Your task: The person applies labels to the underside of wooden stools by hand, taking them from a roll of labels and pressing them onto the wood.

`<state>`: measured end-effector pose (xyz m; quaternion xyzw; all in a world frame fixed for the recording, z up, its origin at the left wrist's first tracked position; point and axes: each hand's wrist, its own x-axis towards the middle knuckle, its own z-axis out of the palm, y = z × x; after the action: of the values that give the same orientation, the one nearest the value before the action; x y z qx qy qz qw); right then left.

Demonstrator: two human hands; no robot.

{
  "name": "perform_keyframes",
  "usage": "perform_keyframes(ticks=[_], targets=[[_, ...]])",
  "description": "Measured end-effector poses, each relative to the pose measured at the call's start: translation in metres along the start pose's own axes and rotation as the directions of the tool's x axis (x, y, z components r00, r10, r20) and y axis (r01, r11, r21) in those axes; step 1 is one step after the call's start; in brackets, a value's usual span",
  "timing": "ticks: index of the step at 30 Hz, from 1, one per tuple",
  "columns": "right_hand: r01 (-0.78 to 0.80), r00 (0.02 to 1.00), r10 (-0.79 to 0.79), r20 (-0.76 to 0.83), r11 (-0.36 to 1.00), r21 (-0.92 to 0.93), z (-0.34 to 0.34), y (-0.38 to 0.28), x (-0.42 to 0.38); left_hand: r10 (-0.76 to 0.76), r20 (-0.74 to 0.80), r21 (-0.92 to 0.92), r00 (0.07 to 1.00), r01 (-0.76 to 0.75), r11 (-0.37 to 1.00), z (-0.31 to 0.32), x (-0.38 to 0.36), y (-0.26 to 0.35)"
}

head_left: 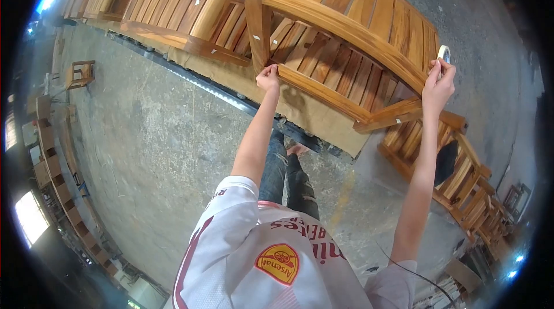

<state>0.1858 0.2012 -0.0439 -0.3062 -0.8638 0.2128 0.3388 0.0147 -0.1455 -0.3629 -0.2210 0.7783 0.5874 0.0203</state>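
A slatted wooden chair (346,26) lies in front of me, its varnished frame turned so that slats show on top and inside. Small pale pieces, like bits of tape, are stuck to its wood. My left hand (268,78) is closed in a pinch against the chair's near left corner; whatever is between its fingertips is too small or hidden to make out. At the chair's right end, my right hand (438,86) grips a roll of tape (443,53) between thumb and fingers, with the roll standing up above them.
A second slatted chair (184,6) stands to the left, with others behind it. Beneath them runs a cardboard-covered platform (332,124) with a dark metal edge. More wooden chairs (461,176) stand at right. A small wooden stool (79,74) is on the concrete floor.
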Motion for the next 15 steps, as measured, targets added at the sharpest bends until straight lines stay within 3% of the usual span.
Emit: perform_keyframes(ticks=[2,3,6,7,10,11,12,14,15], targets=[[0.0,1.0,0.0,-0.001,1.0,-0.009,-0.001,-0.004,0.002,0.111,0.071,0.3,0.991,-0.127,0.945,-0.012,-0.009,0.025],[-0.024,1.0,0.024,0.009,1.0,-0.01,-0.002,-0.005,0.002,0.24,0.103,0.564,0.965,-0.255,0.785,-0.02,-0.032,0.052],[-0.044,0.999,0.044,0.016,0.999,-0.019,-0.001,-0.005,0.004,0.522,0.328,0.609,0.787,-0.599,0.52,-0.034,-0.056,0.056],[-0.021,1.0,0.021,0.004,0.999,-0.025,0.0,-0.003,0.005,0.476,0.499,0.631,0.724,-0.68,0.373,-0.046,-0.064,0.06],[0.017,1.0,-0.018,-0.016,0.999,-0.043,0.003,0.002,0.008,0.418,0.698,0.485,0.581,-0.813,0.322,-0.052,-0.083,0.059],[0.017,1.0,-0.018,-0.015,0.999,-0.042,0.003,0.003,0.008,0.45,0.713,0.388,0.538,-0.837,0.386,-0.049,-0.091,0.059],[0.018,1.0,-0.019,-0.013,0.999,-0.04,0.002,0.002,0.009,0.375,0.752,0.319,0.542,-0.798,0.512,-0.045,-0.1,0.061],[0.033,0.999,-0.034,-0.022,0.998,-0.049,0.003,0.003,0.01,0.235,0.829,0.192,0.507,-0.653,0.732,-0.034,-0.115,0.068],[0.039,0.999,-0.04,-0.026,0.998,-0.052,0.003,0.004,0.011,0.253,0.803,0.131,0.54,-0.574,0.808,-0.026,-0.12,0.071]])
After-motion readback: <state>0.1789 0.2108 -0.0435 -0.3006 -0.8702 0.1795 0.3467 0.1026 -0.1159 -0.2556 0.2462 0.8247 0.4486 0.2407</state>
